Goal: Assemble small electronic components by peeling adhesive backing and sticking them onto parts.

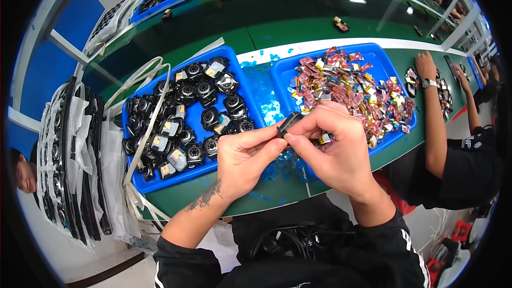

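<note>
Between the fingertips of both my hands is a black smartwatch case (289, 122), held tilted on its edge over the gap between two blue trays. My left hand (240, 161) pinches its left side with thumb and forefinger. From the right, my right hand (333, 141) grips it the same way, and the fingers cover part of the case. The left blue tray (246, 82) holds many black watch cases (195, 153), some with grey-and-tan parts showing. In the right blue tray (388, 56) lies a heap of small red circuit boards with yellow and white pieces (341, 88).
Bits of blue film (269, 104) lie on the green bench between the trays. White straps (146, 144) cross the left tray. Stacked trays of watch parts (74, 165) stand at left. Beyond runs a green conveyor (298, 13) with scattered parts. A co-worker's arm (434, 112) is at right.
</note>
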The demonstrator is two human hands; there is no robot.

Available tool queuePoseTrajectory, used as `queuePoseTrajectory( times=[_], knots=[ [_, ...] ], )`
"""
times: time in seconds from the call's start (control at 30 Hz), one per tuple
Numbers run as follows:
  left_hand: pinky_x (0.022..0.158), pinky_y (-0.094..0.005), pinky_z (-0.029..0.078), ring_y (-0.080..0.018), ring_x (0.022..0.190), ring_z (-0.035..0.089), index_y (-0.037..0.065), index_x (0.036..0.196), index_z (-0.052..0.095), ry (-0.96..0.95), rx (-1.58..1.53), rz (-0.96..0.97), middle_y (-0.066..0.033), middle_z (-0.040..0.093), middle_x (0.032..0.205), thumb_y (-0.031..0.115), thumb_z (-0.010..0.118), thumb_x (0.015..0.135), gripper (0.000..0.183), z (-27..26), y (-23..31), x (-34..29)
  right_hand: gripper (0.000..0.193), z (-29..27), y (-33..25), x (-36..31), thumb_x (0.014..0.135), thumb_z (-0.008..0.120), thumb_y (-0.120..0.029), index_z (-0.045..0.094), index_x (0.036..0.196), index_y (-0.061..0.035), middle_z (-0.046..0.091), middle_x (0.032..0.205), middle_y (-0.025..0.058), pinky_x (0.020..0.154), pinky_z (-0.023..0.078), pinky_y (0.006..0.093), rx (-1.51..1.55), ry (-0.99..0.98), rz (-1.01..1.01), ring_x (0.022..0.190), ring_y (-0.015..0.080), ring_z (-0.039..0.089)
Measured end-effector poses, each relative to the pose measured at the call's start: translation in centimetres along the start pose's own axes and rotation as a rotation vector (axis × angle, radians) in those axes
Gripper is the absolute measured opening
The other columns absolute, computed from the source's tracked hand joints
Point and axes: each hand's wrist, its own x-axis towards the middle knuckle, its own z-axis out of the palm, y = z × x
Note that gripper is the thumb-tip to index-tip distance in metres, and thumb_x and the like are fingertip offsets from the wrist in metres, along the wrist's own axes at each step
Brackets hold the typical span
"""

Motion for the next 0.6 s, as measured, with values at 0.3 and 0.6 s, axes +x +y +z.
queuePoseTrajectory(
  times=[0.3, 0.6],
  knots=[
    [0.087, -0.0282, 0.053, -0.0162, 0.097, 0.066, -0.007, 0.116, 0.065, -0.009, 0.053, 0.13, -0.0166, 0.069, 0.109, -0.005, 0.066, 0.087, 0.03, -0.2, -0.8, 0.0, 0.015, -0.2, -0.6, -0.5, 0.068, 0.077, -0.002, 0.063, 0.07, -0.0069, 0.055, 0.064, 0.0016, 0.07, 0.038, 0.032, -0.113, 0.057, -0.096, 0.063, 0.0171, 0.051],
    [0.083, -0.0286, 0.055, -0.0156, 0.093, 0.067, -0.007, 0.115, 0.065, 0.002, 0.104, 0.079, -0.0159, 0.07, 0.106, -0.004, 0.064, 0.088, 0.027, -0.5, -0.6, 0.0, 0.035, 0.7, 0.9, -0.5, 0.064, 0.082, -0.003, 0.049, 0.074, -0.0048, 0.049, 0.079, 0.0093, 0.063, 0.042, 0.0343, 0.091, 0.127, -0.005, 0.076, 0.0253, 0.053]
  ],
)
